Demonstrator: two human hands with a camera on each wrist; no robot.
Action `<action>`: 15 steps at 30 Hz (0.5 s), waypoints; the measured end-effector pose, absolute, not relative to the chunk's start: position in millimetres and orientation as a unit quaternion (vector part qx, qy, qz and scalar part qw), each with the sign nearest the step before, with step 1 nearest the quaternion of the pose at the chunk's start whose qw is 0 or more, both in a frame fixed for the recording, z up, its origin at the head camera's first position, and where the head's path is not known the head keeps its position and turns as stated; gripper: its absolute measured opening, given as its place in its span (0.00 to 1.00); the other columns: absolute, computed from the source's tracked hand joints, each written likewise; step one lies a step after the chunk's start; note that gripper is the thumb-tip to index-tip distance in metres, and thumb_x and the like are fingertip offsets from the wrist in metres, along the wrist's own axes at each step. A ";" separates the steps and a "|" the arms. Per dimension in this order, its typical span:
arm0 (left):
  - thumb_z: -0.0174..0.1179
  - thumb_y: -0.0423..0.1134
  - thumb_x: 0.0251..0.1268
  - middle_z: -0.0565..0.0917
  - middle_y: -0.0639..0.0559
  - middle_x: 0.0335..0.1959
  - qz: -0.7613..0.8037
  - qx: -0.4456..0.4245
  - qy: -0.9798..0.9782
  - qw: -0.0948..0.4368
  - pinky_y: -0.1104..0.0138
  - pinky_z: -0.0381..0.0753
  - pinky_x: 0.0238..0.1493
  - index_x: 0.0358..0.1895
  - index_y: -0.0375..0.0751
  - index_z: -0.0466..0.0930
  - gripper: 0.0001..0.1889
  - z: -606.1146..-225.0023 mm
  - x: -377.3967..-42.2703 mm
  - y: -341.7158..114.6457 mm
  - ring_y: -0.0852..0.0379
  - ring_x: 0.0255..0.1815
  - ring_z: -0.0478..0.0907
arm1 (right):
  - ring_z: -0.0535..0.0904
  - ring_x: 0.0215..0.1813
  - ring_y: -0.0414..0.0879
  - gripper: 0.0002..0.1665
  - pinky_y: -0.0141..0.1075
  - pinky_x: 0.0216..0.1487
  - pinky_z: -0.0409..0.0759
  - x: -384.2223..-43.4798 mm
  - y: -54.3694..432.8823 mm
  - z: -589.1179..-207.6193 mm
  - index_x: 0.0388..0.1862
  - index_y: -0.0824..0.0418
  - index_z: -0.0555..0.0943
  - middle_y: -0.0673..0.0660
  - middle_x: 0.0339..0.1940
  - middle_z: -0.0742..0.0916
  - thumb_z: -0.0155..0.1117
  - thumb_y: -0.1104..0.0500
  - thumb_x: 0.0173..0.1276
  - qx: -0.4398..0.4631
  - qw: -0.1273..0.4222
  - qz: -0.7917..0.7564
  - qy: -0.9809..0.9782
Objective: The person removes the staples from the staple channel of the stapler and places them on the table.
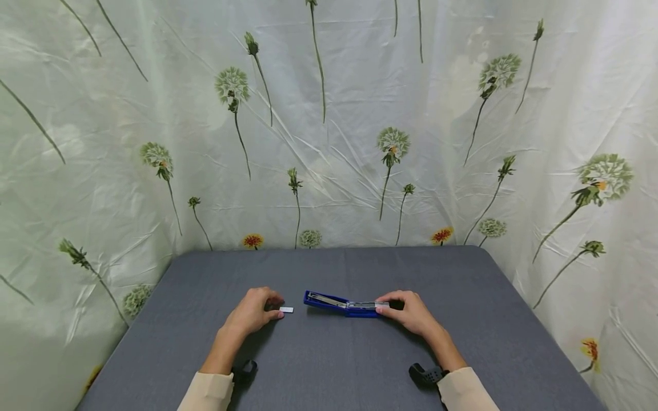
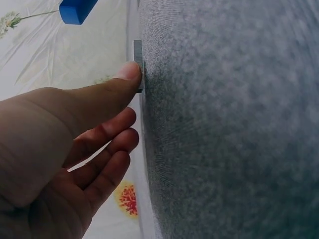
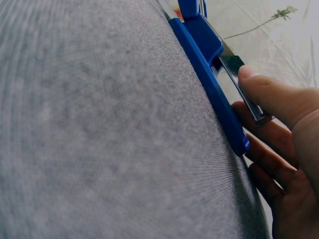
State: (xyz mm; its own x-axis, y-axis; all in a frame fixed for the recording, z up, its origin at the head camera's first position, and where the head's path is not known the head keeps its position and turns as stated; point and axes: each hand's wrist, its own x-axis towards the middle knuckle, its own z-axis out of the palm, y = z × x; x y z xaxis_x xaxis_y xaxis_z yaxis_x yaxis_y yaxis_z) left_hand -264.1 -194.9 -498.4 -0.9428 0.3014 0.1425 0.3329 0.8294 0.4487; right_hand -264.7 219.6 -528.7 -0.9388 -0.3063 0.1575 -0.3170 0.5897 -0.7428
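A blue stapler (image 1: pixel 362 313) lies on the table with its top folded far back to the left, laying the metal magazine bare. My right hand (image 1: pixel 408 311) holds its right end. In the right wrist view the thumb (image 3: pixel 251 77) presses on the metal magazine rail (image 3: pixel 244 94), with the index finger on the far side; the blue base (image 3: pixel 214 94) runs just beneath. Left of the stapler, my left hand (image 1: pixel 254 311) pinches a small silver strip of staples (image 1: pixel 287 309) between thumb and fingers. The strip (image 2: pixel 138 50) stands close over the table, partly hidden by the thumb.
Grey cloth covers the table (image 1: pixel 329 365). Behind and at both sides hangs a pale curtain (image 1: pixel 329 142) printed with dandelions. Black wrist devices show at the left wrist (image 1: pixel 245 374) and the right wrist (image 1: pixel 426 375).
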 end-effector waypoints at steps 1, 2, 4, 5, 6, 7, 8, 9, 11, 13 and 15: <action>0.79 0.38 0.54 0.87 0.54 0.36 -0.241 -0.164 -0.956 0.033 0.59 0.83 0.43 0.42 0.44 0.90 0.12 -497.8 -264.2 -194.6 0.57 0.39 0.83 | 0.85 0.56 0.53 0.14 0.60 0.63 0.77 -264.8 219.8 -528.8 0.48 0.48 0.91 0.51 0.49 0.91 0.73 0.44 0.68 0.175 0.008 0.417 -0.892; 0.79 0.38 0.54 0.87 0.54 0.36 -0.242 -0.165 -0.956 0.033 0.59 0.83 0.44 0.42 0.44 0.90 0.12 -497.1 -263.9 -194.6 0.57 0.39 0.83 | 0.85 0.56 0.52 0.14 0.59 0.63 0.77 -264.6 219.7 -528.7 0.47 0.48 0.91 0.50 0.48 0.91 0.73 0.44 0.68 0.175 0.009 0.416 -0.892; 0.79 0.40 0.55 0.88 0.53 0.38 -0.242 -0.166 -0.955 0.040 0.58 0.84 0.46 0.44 0.44 0.90 0.13 -495.1 -263.2 -193.6 0.56 0.41 0.84 | 0.85 0.55 0.52 0.14 0.58 0.63 0.78 -264.2 219.4 -528.5 0.47 0.48 0.91 0.50 0.48 0.91 0.73 0.45 0.68 0.175 0.011 0.415 -0.893; 0.78 0.41 0.56 0.88 0.53 0.40 -0.244 -0.169 -0.954 0.044 0.57 0.84 0.47 0.45 0.43 0.90 0.14 -493.5 -262.4 -192.7 0.55 0.42 0.85 | 0.85 0.55 0.51 0.14 0.58 0.63 0.78 -264.3 219.1 -528.4 0.47 0.48 0.91 0.50 0.48 0.91 0.73 0.45 0.68 0.173 0.011 0.414 -0.893; 0.78 0.42 0.57 0.88 0.52 0.42 -0.246 -0.172 -0.953 0.048 0.55 0.84 0.48 0.46 0.43 0.90 0.15 -491.1 -261.2 -191.2 0.54 0.44 0.85 | 0.85 0.55 0.51 0.13 0.57 0.62 0.78 -264.3 218.8 -528.2 0.47 0.48 0.91 0.50 0.48 0.91 0.73 0.45 0.68 0.175 0.012 0.413 -0.894; 0.77 0.43 0.58 0.88 0.51 0.43 -0.249 -0.176 -0.951 0.053 0.54 0.84 0.49 0.47 0.42 0.90 0.16 -488.5 -260.1 -189.2 0.52 0.46 0.85 | 0.85 0.55 0.51 0.13 0.57 0.62 0.78 -264.3 218.5 -528.2 0.47 0.48 0.91 0.50 0.48 0.91 0.73 0.45 0.68 0.175 0.012 0.413 -0.894; 0.76 0.45 0.60 0.88 0.51 0.45 -0.253 -0.178 -0.949 0.057 0.53 0.84 0.51 0.49 0.42 0.89 0.17 -485.7 -259.0 -186.6 0.51 0.48 0.85 | 0.85 0.55 0.51 0.14 0.57 0.62 0.78 -264.2 218.2 -528.1 0.48 0.48 0.91 0.50 0.48 0.91 0.73 0.45 0.68 0.176 0.012 0.412 -0.894; 0.75 0.46 0.61 0.88 0.50 0.47 -0.257 -0.181 -0.947 0.061 0.52 0.84 0.52 0.51 0.43 0.89 0.18 -482.5 -258.0 -183.3 0.51 0.50 0.85 | 0.85 0.55 0.51 0.14 0.57 0.62 0.78 -264.3 218.2 -528.2 0.48 0.48 0.91 0.50 0.48 0.91 0.73 0.45 0.68 0.178 0.012 0.412 -0.893; 0.73 0.47 0.64 0.87 0.50 0.50 -0.264 -0.188 -0.943 0.070 0.50 0.83 0.54 0.53 0.44 0.88 0.18 -475.7 -257.2 -175.0 0.49 0.52 0.84 | 0.85 0.55 0.51 0.14 0.56 0.62 0.79 -264.4 218.2 -528.6 0.48 0.48 0.91 0.50 0.49 0.91 0.73 0.45 0.68 0.179 0.011 0.413 -0.893; 0.72 0.48 0.65 0.86 0.51 0.51 -0.270 -0.193 -0.940 0.082 0.50 0.83 0.55 0.53 0.45 0.88 0.17 -468.9 -258.0 -164.9 0.50 0.54 0.83 | 0.85 0.55 0.51 0.13 0.56 0.62 0.79 -264.3 218.5 -529.2 0.48 0.48 0.91 0.51 0.49 0.91 0.73 0.46 0.68 0.178 0.011 0.414 -0.892; 0.72 0.48 0.65 0.86 0.52 0.51 -0.272 -0.201 -0.936 0.096 0.51 0.83 0.56 0.53 0.47 0.88 0.16 -462.8 -259.5 -153.4 0.50 0.54 0.83 | 0.85 0.55 0.51 0.13 0.56 0.61 0.79 -263.8 218.7 -529.7 0.48 0.48 0.91 0.51 0.49 0.91 0.73 0.45 0.68 0.179 0.012 0.415 -0.892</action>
